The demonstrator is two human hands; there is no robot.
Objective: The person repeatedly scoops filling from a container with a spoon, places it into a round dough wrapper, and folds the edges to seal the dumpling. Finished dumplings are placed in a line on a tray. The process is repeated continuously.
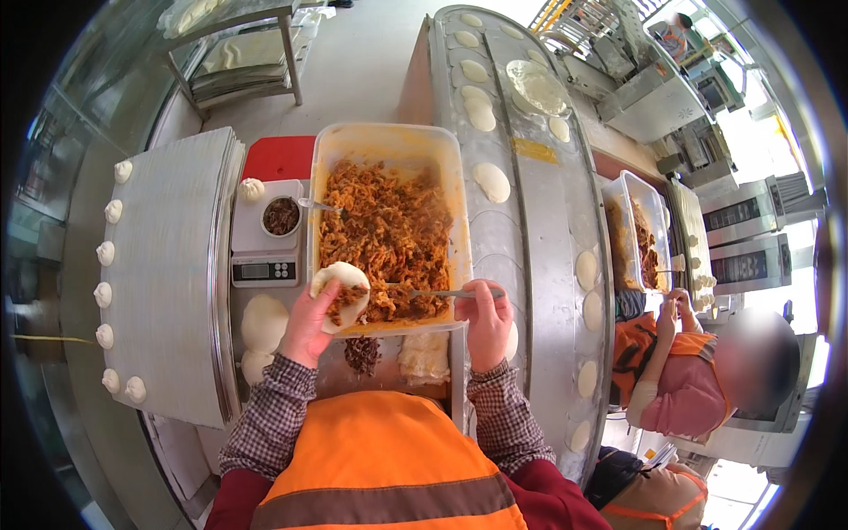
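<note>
In my left hand lies a round dough wrapper, cupped, with some reddish-brown filling on it. My right hand grips the handle of a metal spoon or spatula, whose tip reaches into the filling. A plastic tub holds a large heap of chopped filling, and both hands are at its near edge. A second metal utensil leans on the tub's left rim.
To the left, a digital scale carries a bowl of dark filling and a pleated bun. Several buns line a stack of trays. Dough rounds lie on the long conveyor at right. Beyond it, a co-worker stands by another tub.
</note>
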